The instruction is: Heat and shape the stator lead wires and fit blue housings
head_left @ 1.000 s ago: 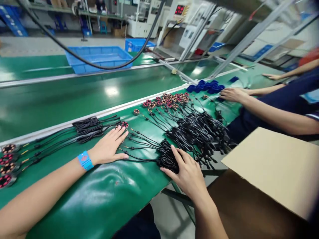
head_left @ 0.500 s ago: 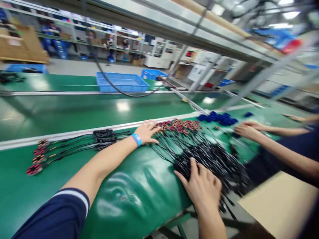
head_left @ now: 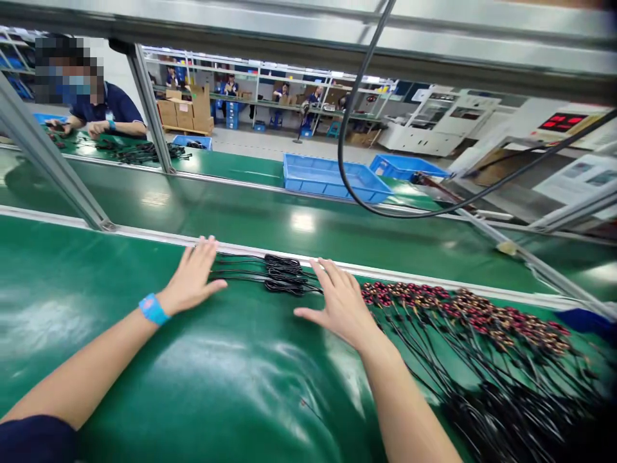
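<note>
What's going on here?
A person has both bare hands at a small set of coiled black cables on the green worktop. The left hand, fingers spread, is at their left end; the right hand, also open, is at their right end. Contact is hard to tell. Farther right lies a crowd of wound stators with black leads.

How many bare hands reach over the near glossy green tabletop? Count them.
2: the blue-banded left hand by the left side of the coiled black cables, the unbanded right hand by their right side. Neither is hidden.
</note>
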`<move>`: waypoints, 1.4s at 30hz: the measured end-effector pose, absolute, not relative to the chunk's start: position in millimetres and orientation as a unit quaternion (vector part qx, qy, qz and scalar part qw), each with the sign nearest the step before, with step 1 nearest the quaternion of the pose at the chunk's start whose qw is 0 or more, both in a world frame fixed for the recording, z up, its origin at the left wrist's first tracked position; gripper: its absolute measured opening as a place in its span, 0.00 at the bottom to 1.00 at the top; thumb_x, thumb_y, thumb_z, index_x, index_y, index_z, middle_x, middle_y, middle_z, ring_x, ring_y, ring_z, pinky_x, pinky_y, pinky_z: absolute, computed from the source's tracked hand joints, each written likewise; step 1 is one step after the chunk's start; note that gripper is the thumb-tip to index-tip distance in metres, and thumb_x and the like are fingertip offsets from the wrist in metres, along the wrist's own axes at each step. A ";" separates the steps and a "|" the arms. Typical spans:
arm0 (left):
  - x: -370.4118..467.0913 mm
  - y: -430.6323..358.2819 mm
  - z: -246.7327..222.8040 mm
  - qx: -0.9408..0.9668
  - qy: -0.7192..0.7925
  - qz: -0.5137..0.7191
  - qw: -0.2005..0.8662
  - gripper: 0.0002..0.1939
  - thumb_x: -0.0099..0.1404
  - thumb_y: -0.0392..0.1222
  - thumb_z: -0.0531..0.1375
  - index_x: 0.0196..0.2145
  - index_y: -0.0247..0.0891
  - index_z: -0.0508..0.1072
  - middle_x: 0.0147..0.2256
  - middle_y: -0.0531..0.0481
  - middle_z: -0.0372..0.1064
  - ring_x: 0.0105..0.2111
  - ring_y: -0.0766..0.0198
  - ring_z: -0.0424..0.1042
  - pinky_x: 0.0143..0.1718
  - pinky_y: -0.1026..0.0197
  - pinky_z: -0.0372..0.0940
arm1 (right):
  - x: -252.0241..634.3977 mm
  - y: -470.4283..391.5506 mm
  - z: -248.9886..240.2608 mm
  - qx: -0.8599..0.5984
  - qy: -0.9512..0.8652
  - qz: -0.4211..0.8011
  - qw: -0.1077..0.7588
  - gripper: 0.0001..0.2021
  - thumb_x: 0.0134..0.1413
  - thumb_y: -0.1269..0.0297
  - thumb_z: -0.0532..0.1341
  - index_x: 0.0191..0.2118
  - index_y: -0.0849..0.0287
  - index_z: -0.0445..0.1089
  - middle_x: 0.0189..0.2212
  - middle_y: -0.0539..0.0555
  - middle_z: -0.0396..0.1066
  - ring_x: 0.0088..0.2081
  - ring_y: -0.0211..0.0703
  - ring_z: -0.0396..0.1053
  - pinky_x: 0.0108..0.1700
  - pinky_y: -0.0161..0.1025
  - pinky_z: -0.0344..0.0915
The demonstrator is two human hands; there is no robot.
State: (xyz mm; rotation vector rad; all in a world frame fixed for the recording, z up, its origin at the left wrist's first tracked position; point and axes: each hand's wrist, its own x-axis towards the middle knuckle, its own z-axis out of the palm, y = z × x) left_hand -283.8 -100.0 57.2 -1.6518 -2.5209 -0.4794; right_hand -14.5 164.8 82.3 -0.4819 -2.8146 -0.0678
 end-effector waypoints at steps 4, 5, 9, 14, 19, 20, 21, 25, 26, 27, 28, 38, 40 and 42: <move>-336.4 -113.5 45.9 -0.496 -0.859 -0.125 0.006 0.53 0.69 0.75 0.39 0.73 0.25 0.43 0.72 0.30 0.38 0.73 0.40 0.37 0.70 0.33 0.42 | -82.4 181.0 66.0 -0.159 -0.984 0.057 0.060 0.59 0.44 0.35 0.70 0.74 0.59 0.46 0.71 0.68 0.49 0.72 0.69 0.46 0.69 0.67 0.49; -340.7 -113.9 43.1 -0.500 -0.857 -0.122 -0.006 0.53 0.69 0.75 0.40 0.72 0.25 0.45 0.71 0.30 0.40 0.72 0.41 0.41 0.70 0.35 0.46 | -91.2 182.4 59.9 -0.154 -0.984 0.072 0.048 0.57 0.45 0.36 0.71 0.74 0.59 0.48 0.70 0.68 0.52 0.70 0.68 0.50 0.68 0.65 0.52; -341.0 -113.1 38.9 -0.514 -0.849 -0.114 -0.038 0.54 0.68 0.76 0.43 0.72 0.26 0.44 0.72 0.30 0.38 0.72 0.45 0.44 0.70 0.42 0.51 | -90.4 175.4 44.0 -0.143 -0.984 0.081 0.065 0.42 0.56 0.44 0.67 0.69 0.62 0.59 0.58 0.66 0.67 0.59 0.61 0.65 0.62 0.55 0.63; -314.5 -108.9 44.9 -0.539 -0.832 -0.107 -0.075 0.57 0.65 0.79 0.44 0.73 0.27 0.42 0.72 0.34 0.37 0.72 0.43 0.42 0.72 0.38 0.43 | -30.8 163.2 48.8 -0.137 -0.984 0.105 0.049 0.31 0.62 0.54 0.63 0.67 0.62 0.60 0.51 0.62 0.69 0.54 0.56 0.68 0.58 0.52 0.67; -253.5 -87.2 41.8 -0.586 -0.796 -0.108 -0.106 0.58 0.64 0.81 0.44 0.73 0.29 0.42 0.72 0.36 0.34 0.73 0.42 0.38 0.72 0.36 0.38 | 57.4 169.0 62.5 -0.201 -0.977 0.058 0.038 0.34 0.58 0.59 0.65 0.68 0.53 0.59 0.52 0.59 0.69 0.53 0.54 0.69 0.57 0.51 0.70; -241.6 -83.1 39.8 -0.597 -0.788 -0.113 -0.104 0.59 0.64 0.81 0.44 0.73 0.29 0.42 0.72 0.35 0.34 0.73 0.41 0.39 0.72 0.35 0.38 | 72.3 169.5 64.5 -0.217 -0.975 0.038 0.037 0.35 0.57 0.59 0.65 0.69 0.52 0.58 0.52 0.59 0.70 0.53 0.54 0.69 0.56 0.52 0.70; -231.5 -79.9 37.8 -0.606 -0.780 -0.121 -0.099 0.59 0.64 0.81 0.44 0.73 0.29 0.42 0.72 0.34 0.35 0.73 0.40 0.40 0.71 0.34 0.38 | 85.1 169.1 66.3 -0.235 -0.971 0.019 0.031 0.36 0.57 0.57 0.66 0.69 0.52 0.58 0.53 0.60 0.70 0.54 0.56 0.69 0.56 0.53 0.70; -217.4 -72.4 42.1 -0.631 -0.753 -0.154 -0.106 0.59 0.64 0.81 0.45 0.73 0.29 0.42 0.72 0.30 0.36 0.72 0.35 0.37 0.70 0.28 0.36 | 107.5 158.3 80.3 -0.289 -0.957 0.015 0.016 0.40 0.53 0.44 0.69 0.68 0.56 0.62 0.60 0.65 0.67 0.60 0.63 0.66 0.58 0.61 0.68; -220.2 -67.8 50.2 -0.635 -0.744 -0.173 -0.113 0.58 0.65 0.80 0.45 0.74 0.29 0.40 0.72 0.30 0.34 0.73 0.36 0.35 0.70 0.27 0.35 | 105.2 154.5 88.9 -0.287 -0.956 0.041 0.037 0.39 0.55 0.42 0.68 0.67 0.55 0.62 0.61 0.64 0.66 0.61 0.62 0.66 0.59 0.60 0.67; -224.1 -60.1 62.6 -0.635 -0.735 -0.205 -0.117 0.57 0.66 0.79 0.44 0.74 0.30 0.37 0.72 0.30 0.31 0.73 0.37 0.31 0.70 0.28 0.33 | 99.6 150.6 100.6 -0.276 -0.956 0.072 0.075 0.37 0.57 0.42 0.66 0.67 0.54 0.63 0.62 0.63 0.66 0.62 0.59 0.66 0.61 0.58 0.66; -228.1 -48.8 79.4 -0.631 -0.724 -0.253 -0.117 0.56 0.67 0.78 0.44 0.74 0.31 0.33 0.73 0.31 0.27 0.73 0.39 0.28 0.70 0.29 0.31 | 91.0 147.2 115.4 -0.260 -0.952 0.101 0.128 0.33 0.60 0.43 0.64 0.66 0.53 0.64 0.61 0.61 0.67 0.62 0.56 0.66 0.62 0.55 0.66; -193.2 118.8 272.5 -0.545 -0.398 -0.700 -0.232 0.22 0.76 0.51 0.54 0.59 0.34 0.65 0.53 0.37 0.70 0.58 0.53 0.68 0.62 0.51 0.59 | -83.9 180.3 294.9 -0.157 -0.732 0.397 0.531 0.31 0.59 0.34 0.59 0.50 0.59 0.72 0.46 0.57 0.75 0.49 0.47 0.73 0.56 0.51 0.69; -189.5 111.7 280.7 -0.546 -0.375 -0.714 -0.228 0.13 0.76 0.47 0.54 0.45 0.34 0.71 0.37 0.44 0.73 0.43 0.60 0.73 0.53 0.57 0.65 | -109.9 193.9 319.5 -0.191 -0.697 0.453 0.523 0.33 0.60 0.32 0.56 0.48 0.61 0.72 0.43 0.58 0.74 0.47 0.48 0.73 0.52 0.50 0.71; -188.8 89.4 283.3 -0.541 -0.373 -0.719 -0.226 0.12 0.76 0.44 0.52 0.39 0.35 0.70 0.30 0.49 0.69 0.35 0.64 0.71 0.44 0.61 0.66 | -128.2 197.8 342.3 -0.208 -0.663 0.525 0.491 0.35 0.62 0.31 0.52 0.48 0.63 0.73 0.42 0.59 0.73 0.46 0.48 0.73 0.48 0.50 0.73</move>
